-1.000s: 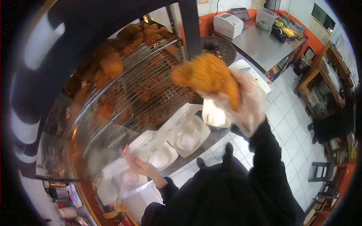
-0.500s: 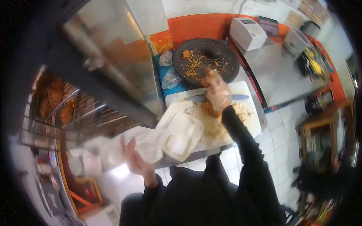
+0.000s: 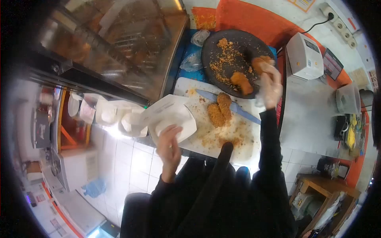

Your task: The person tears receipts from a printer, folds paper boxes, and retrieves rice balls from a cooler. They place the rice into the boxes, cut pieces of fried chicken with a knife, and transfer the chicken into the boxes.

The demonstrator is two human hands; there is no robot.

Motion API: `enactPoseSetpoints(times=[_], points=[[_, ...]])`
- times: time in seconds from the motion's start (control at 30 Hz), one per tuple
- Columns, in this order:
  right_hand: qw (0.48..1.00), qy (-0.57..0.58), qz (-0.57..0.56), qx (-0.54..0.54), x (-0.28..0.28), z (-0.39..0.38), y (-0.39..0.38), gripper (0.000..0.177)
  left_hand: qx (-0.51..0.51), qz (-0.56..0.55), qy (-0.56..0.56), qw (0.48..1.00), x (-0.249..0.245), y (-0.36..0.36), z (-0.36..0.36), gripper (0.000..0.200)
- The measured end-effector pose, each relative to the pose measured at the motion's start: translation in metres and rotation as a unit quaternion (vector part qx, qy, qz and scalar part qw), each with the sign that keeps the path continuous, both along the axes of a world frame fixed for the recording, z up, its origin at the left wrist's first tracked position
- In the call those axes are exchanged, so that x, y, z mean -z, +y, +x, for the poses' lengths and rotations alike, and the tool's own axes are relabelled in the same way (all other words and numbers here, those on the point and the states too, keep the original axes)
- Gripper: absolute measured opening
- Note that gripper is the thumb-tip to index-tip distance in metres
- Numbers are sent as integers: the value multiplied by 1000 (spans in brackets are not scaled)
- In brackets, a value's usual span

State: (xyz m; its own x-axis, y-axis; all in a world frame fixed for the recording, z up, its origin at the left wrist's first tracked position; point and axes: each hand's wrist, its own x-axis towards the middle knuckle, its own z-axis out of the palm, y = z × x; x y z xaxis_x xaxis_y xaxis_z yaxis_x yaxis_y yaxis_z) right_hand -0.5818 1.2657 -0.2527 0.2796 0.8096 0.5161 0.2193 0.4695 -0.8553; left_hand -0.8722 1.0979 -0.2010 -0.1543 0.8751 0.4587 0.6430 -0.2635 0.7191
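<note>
My right hand (image 3: 272,85), in a clear plastic glove, is closed on a piece of fried chicken (image 3: 261,63) at the right rim of a dark stone mortar (image 3: 216,69). Another orange-brown chicken piece (image 3: 241,82) lies in the mortar near its front edge, beside scattered crumbs. On the white cutting board (image 3: 198,137) rest more breaded chicken (image 3: 217,113) and a blue knife (image 3: 248,115), partly behind the chicken. My left hand (image 3: 170,148) has its fingers stretched out over the front of an open white paper box (image 3: 183,119), seemingly holding nothing.
More open white boxes (image 3: 133,121) line the counter to the left. A glass-fronted cabinet (image 3: 119,51) stands behind them. Plastic bags (image 3: 192,61) lie left of the mortar. A white printer-like machine (image 3: 304,57) sits on the metal counter (image 3: 305,99) at right.
My right hand has gone from over the board to the mortar's right rim, still gripping chicken. A chicken piece now shows in the mortar. My left hand has come to the nearest box. The view has turned.
</note>
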Motion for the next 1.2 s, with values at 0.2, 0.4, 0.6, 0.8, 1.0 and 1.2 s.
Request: enactPoseSetpoints(times=[0.2, 0.4, 0.6, 0.8, 1.0, 1.2], points=[[878, 163, -267, -361, -60, 20, -100, 17, 134, -99, -43, 985, 43, -1, 36, 24], [877, -250, -282, -298, 19, -25, -130, 42, 178, -161, 43, 970, 108, -5, 74, 22], [883, -438, -154, 74, 34, 10, -125, 55, 174, -206, 136, 953, 124, -11, 89, 55], [753, -620, -215, -56, 84, -7, -95, 48, 133, -262, 223, 929, 126, -2, 113, 80], [768, -581, -264, -48, 50, -32, -102, 29, 108, -217, 245, 939, 124, 8, 89, 80], [789, -545, -284, 16, 24, 26, -170, 18, 146, -176, 244, 942, 131, 9, 77, 75]])
